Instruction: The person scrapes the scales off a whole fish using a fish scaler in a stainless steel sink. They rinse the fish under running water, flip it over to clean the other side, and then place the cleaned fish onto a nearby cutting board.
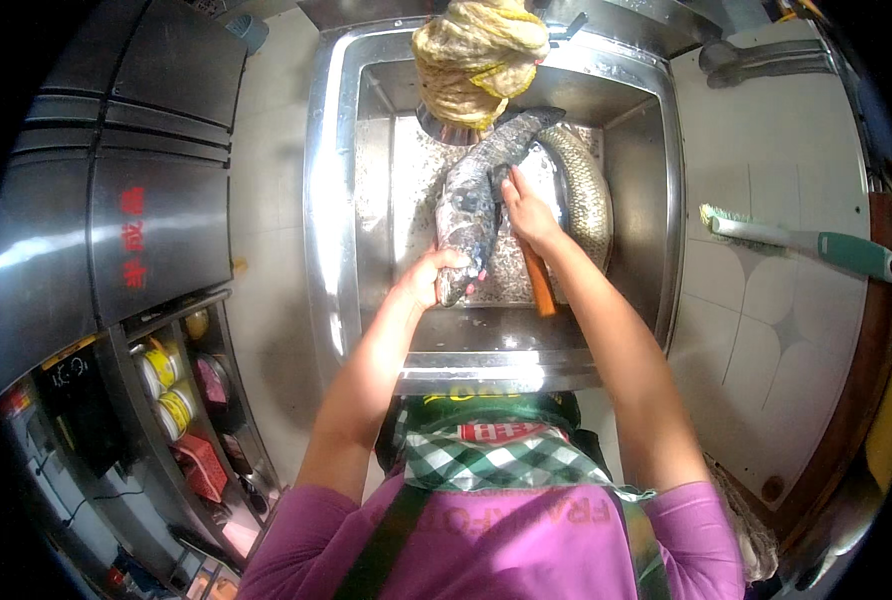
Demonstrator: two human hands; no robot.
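A large dark-scaled fish point(476, 180) lies lengthwise in a stainless steel sink point(648, 187), its head towards me. My left hand point(427, 277) grips it by the head, thumb on top. In my right hand point(530, 214) is a wooden-handled tool point(537, 281), whose handle sticks out below the palm. The tool's dark working end rests against the fish's right flank, partly hidden by my fingers, so its exact kind is unclear. A second fish point(585, 187), with paler golden scales, curves along the right side of the basin.
A bundled yellowish cloth point(480, 64) covers something over the sink's far edge. Loose scales speckle the basin floor. A green-handled brush point(806, 244) lies on the tiled surface at right. Steel cabinets point(165, 217) and shelves with containers point(167, 390) stand at left.
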